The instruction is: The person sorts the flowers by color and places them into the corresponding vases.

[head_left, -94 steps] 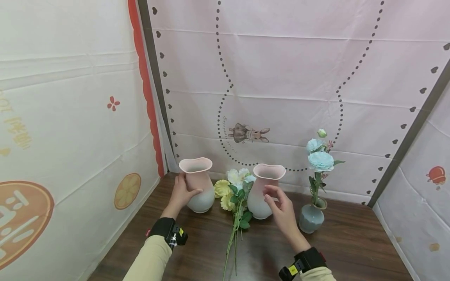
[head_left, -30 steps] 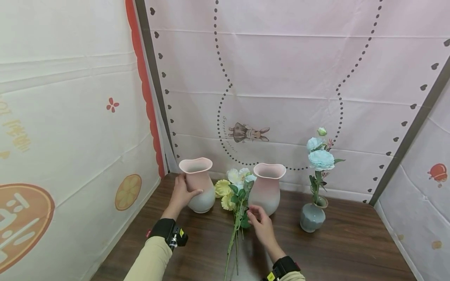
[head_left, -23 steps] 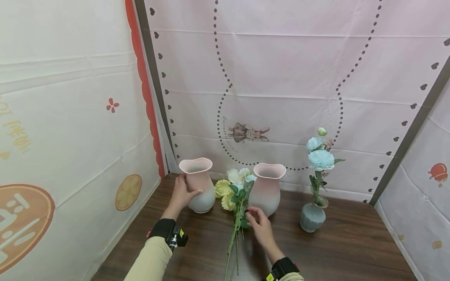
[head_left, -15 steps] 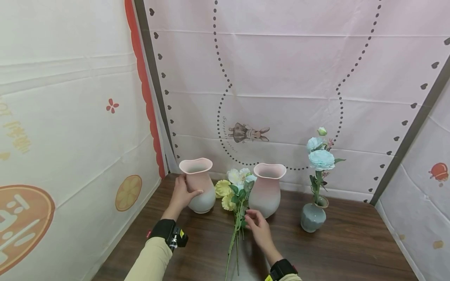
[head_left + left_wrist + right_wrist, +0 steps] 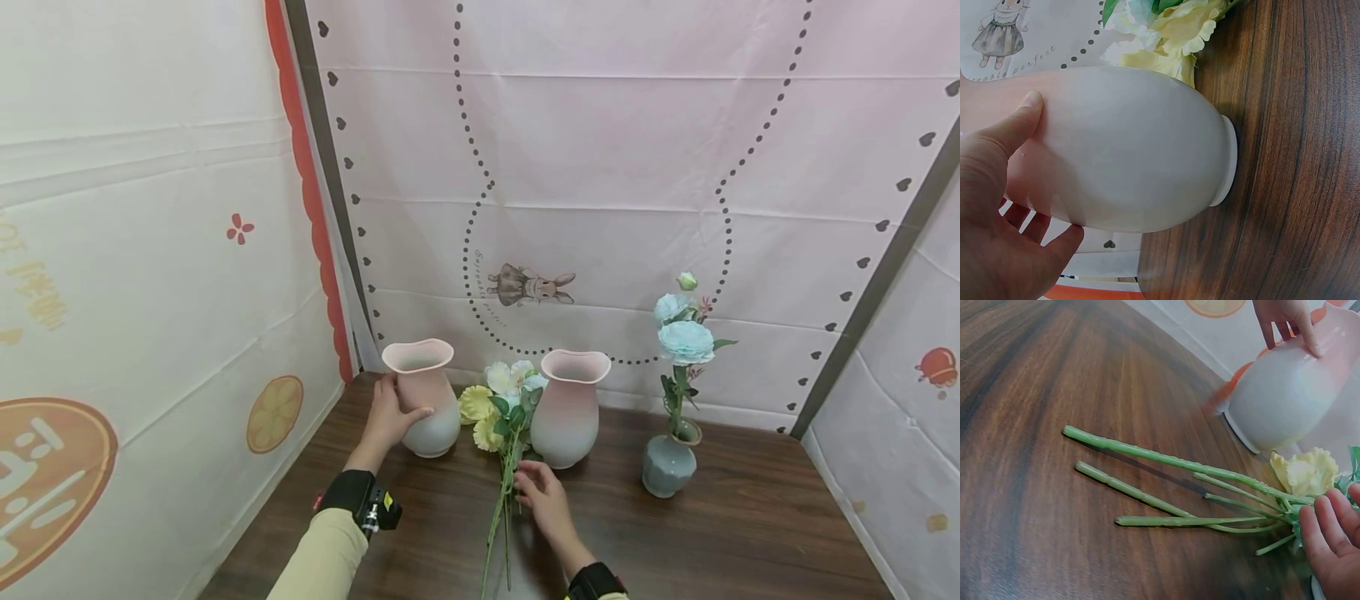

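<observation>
My left hand (image 5: pixel 386 421) grips the left pink-and-white vase (image 5: pixel 433 421), which stands upright on the table. In the left wrist view its thumb lies across the front of the vase (image 5: pixel 1141 147), with the fingers around the far side. My right hand (image 5: pixel 546 500) is beside the stems of the artificial flowers (image 5: pixel 497 492), its fingertips right at them with the fingers loosely bent. Seen from the right wrist, the green stems (image 5: pixel 1166 459) lie on the wood and the fingers overlap their leafy end. The blooms are yellow (image 5: pixel 475 403) and white (image 5: pixel 502 379).
A second pink-and-white vase (image 5: pixel 566 417) stands just behind the right hand, close to the blooms. Farther right, a small grey-blue vase (image 5: pixel 669 467) holds light blue flowers (image 5: pixel 686 342). Fabric-covered walls (image 5: pixel 600 167) border the wooden table (image 5: pixel 750 533) at the back and both sides.
My right hand has come from beside the right vase down and leftward to the flower stems. The left hand stays on its vase; the flowers and vases keep their places.
</observation>
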Motion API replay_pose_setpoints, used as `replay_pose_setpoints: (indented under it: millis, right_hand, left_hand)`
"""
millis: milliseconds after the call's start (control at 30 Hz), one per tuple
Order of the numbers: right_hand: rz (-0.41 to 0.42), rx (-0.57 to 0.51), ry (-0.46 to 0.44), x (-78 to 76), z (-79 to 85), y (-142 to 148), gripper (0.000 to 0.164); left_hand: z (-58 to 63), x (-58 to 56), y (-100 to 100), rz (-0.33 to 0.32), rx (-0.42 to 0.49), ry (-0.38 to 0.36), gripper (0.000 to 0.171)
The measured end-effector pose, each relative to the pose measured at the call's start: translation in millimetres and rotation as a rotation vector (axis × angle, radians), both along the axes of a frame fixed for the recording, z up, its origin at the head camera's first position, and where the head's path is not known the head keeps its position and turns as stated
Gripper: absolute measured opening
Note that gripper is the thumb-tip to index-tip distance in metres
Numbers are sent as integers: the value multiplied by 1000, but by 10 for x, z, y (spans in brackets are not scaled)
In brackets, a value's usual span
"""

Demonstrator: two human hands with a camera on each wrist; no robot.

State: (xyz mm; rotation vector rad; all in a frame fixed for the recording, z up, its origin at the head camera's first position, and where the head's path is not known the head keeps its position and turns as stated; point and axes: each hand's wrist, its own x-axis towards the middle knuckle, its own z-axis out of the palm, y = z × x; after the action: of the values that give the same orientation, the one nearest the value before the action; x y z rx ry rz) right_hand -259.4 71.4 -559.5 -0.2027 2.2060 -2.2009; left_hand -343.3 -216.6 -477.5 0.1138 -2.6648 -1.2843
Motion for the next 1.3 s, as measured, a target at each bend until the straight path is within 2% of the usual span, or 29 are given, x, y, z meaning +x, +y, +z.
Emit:
replay_pose_setpoints:
  millis: [567,1000,1300]
  right_hand:
    - [2,-61,-147,93,-96,-50,36]
    - [51,-123,-276,99,-134,-76,37]
    - [92,-150,-339,111,-128,-89,39]
  left_hand:
    - [0,-7,-13,-13,-2,3,97]
    - [18,38,7,-6,-12,8,97]
    - [16,32,17,1,-1,4,96]
